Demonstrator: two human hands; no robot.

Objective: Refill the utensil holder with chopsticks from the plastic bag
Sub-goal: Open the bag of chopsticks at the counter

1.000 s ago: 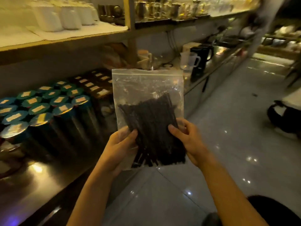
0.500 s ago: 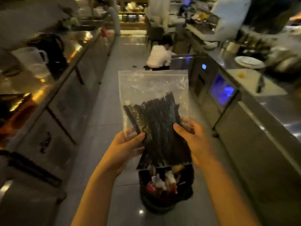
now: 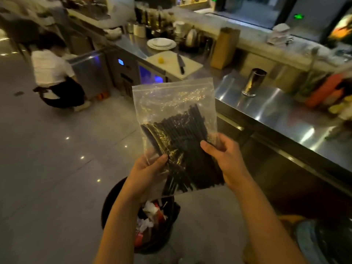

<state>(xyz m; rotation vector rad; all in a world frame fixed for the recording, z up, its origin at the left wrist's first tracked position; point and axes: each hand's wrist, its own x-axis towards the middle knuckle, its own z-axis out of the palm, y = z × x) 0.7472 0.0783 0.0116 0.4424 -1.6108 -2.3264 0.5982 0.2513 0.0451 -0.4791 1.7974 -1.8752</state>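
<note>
I hold a clear zip-top plastic bag (image 3: pixel 171 103) upright in front of me, with its zip edge on top. A thick bundle of black chopsticks (image 3: pixel 182 149) fills its lower half. My left hand (image 3: pixel 146 174) grips the bag's lower left corner, thumb on the front. My right hand (image 3: pixel 224 159) grips the lower right side, thumb across the chopsticks. A shiny metal utensil holder (image 3: pixel 253 81) stands upright on the steel counter (image 3: pixel 285 119) to the right, beyond the bag; its inside is not visible.
A black bin (image 3: pixel 152 223) full of rubbish stands on the floor right below the bag. On the counter lie a white cutting board (image 3: pixel 171 63) with a knife (image 3: pixel 180 63), stacked plates (image 3: pixel 161 43) and a brown paper bag (image 3: pixel 224 48). A person (image 3: pixel 55 75) crouches at far left.
My view has swung from the shelf of lidded cans, across the aisle, to the steel counter on the right. Both hands keep the same hold on the bag.
</note>
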